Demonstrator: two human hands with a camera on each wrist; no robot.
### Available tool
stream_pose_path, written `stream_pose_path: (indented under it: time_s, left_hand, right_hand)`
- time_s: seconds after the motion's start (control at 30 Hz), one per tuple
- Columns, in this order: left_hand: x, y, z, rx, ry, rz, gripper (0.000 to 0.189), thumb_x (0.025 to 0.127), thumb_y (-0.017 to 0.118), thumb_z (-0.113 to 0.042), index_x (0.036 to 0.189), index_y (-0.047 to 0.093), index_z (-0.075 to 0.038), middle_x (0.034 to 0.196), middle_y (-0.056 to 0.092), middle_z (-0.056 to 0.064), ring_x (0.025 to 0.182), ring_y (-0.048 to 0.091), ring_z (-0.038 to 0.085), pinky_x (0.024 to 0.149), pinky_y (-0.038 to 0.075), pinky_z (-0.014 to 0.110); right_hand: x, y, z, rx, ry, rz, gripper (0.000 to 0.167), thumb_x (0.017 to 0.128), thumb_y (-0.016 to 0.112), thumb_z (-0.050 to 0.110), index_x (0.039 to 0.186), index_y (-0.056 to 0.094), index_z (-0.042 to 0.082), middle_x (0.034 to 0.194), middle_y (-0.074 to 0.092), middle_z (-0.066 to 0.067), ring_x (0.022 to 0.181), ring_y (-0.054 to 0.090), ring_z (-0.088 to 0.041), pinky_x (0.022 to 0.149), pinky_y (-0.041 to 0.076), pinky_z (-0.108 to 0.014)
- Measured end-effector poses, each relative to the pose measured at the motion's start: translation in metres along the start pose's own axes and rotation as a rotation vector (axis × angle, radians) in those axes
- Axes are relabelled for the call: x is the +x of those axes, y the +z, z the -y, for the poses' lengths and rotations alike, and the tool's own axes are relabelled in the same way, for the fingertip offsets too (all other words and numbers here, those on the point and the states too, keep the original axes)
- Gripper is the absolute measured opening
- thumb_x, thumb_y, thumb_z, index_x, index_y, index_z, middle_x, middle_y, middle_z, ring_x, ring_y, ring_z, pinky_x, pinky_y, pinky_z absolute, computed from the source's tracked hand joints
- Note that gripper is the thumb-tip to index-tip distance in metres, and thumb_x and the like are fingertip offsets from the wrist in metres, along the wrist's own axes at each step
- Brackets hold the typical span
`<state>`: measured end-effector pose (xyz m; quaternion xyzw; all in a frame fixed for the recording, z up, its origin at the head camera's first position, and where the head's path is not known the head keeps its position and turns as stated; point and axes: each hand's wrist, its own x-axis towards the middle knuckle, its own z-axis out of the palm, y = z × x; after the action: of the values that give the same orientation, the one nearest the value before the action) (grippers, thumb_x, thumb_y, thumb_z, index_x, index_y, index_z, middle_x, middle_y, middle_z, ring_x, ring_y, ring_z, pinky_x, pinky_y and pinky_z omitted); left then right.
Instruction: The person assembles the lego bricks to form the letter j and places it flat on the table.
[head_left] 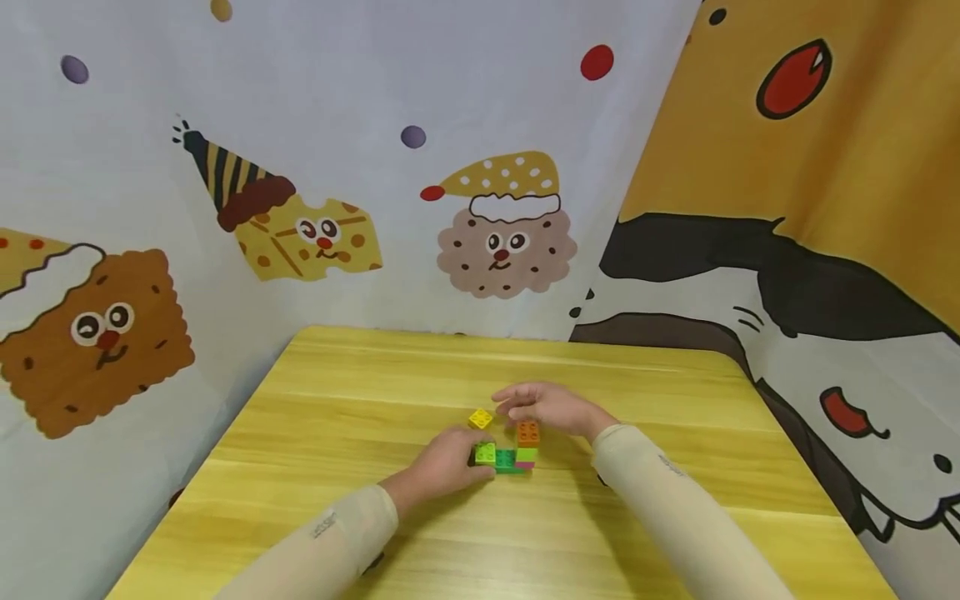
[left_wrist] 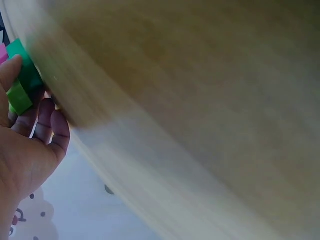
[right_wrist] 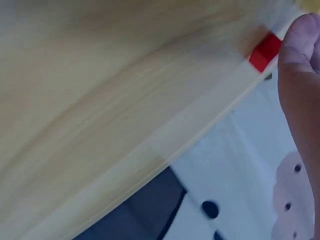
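A small build of toy building bricks stands on the table. It has a green brick (head_left: 505,459) low in the middle, a light green brick (head_left: 486,453) at the left, and an orange brick (head_left: 528,433) on top at the right, over light green and pink. My left hand (head_left: 444,463) grips its left end between thumb and fingers. Just behind the build hovers my right hand (head_left: 553,407), fingers loosely bent, with nothing seen in its grasp. A loose yellow brick (head_left: 480,418) lies left of its fingertips. By the right thumb, a red brick (right_wrist: 266,52) shows in the right wrist view.
The wooden table (head_left: 337,417) reaches back to a curtain (head_left: 315,108) printed with cartoon food. On the right, a yellow, black and grey part of the curtain (head_left: 705,167) hangs beside the table's edge.
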<state>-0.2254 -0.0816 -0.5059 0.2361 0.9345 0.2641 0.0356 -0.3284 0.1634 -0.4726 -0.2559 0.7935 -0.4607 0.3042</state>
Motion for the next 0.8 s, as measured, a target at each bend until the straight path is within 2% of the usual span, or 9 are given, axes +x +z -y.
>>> stream_pose_path:
  time_s: [0.13,0.27,0.37,0.5,0.6,0.7,0.8]
  left_hand:
    - [0.001,0.001,0.0,-0.013,0.01,0.002,0.044,0.094,0.084,-0.036,0.13,0.074,-0.013,0.107,0.075,-0.006,0.096,0.061,0.007,0.085,0.053,0.029]
    - [0.001,0.0,-0.001,-0.021,0.009,-0.001,0.043,0.094,0.084,-0.035,0.129,0.075,-0.013,0.107,0.075,-0.006,0.096,0.062,0.008,0.085,0.053,0.029]
    - [0.001,-0.001,0.0,-0.019,0.003,-0.001,0.045,0.094,0.084,-0.036,0.131,0.074,-0.012,0.111,0.076,-0.005,0.1,0.063,0.01,0.089,0.055,0.031]
    - [0.0,0.001,0.002,-0.025,0.001,0.003,0.045,0.094,0.084,-0.037,0.131,0.074,-0.013,0.114,0.077,-0.005,0.104,0.065,0.011,0.092,0.056,0.033]
    - [0.0,0.001,0.002,-0.029,0.008,0.0,0.044,0.094,0.084,-0.036,0.13,0.075,-0.013,0.116,0.077,-0.004,0.107,0.066,0.012,0.096,0.057,0.036]
    - [0.0,0.0,0.001,-0.021,0.017,-0.009,0.044,0.094,0.085,-0.034,0.129,0.075,-0.011,0.119,0.077,-0.002,0.11,0.068,0.015,0.099,0.058,0.038]
    - [-0.001,-0.001,0.0,-0.012,0.022,-0.013,0.045,0.093,0.085,-0.034,0.13,0.074,-0.011,0.121,0.077,-0.001,0.11,0.069,0.015,0.099,0.058,0.037]
  right_hand:
    - [0.014,0.005,0.002,-0.081,-0.015,0.051,0.047,0.109,0.06,0.014,0.156,0.056,0.016,0.147,0.067,-0.009,0.131,0.066,-0.025,0.118,0.047,-0.055]
    - [0.023,0.008,0.003,-0.123,-0.037,0.068,0.05,0.107,0.063,0.015,0.157,0.055,0.015,0.146,0.068,-0.011,0.135,0.062,-0.028,0.117,0.048,-0.055]
    - [0.028,0.009,0.003,-0.169,-0.05,0.072,0.052,0.107,0.064,0.017,0.158,0.054,0.016,0.143,0.069,-0.012,0.132,0.063,-0.028,0.116,0.049,-0.054]
    - [0.032,0.01,0.004,-0.23,-0.056,0.076,0.055,0.105,0.068,0.019,0.158,0.054,0.016,0.132,0.074,-0.01,0.118,0.066,-0.019,0.108,0.054,-0.044]
    - [0.036,0.012,0.006,-0.242,-0.059,0.075,0.057,0.103,0.072,0.018,0.157,0.055,0.013,0.119,0.077,-0.008,0.099,0.065,-0.013,0.092,0.056,-0.033]
    - [0.041,0.015,0.006,-0.245,-0.059,0.054,0.054,0.101,0.075,0.016,0.152,0.06,0.011,0.107,0.079,-0.008,0.086,0.06,-0.01,0.08,0.052,-0.026]
    - [0.045,0.017,0.003,-0.253,-0.059,0.011,0.047,0.098,0.079,0.015,0.144,0.068,0.011,0.107,0.08,-0.007,0.084,0.06,-0.009,0.079,0.053,-0.025]
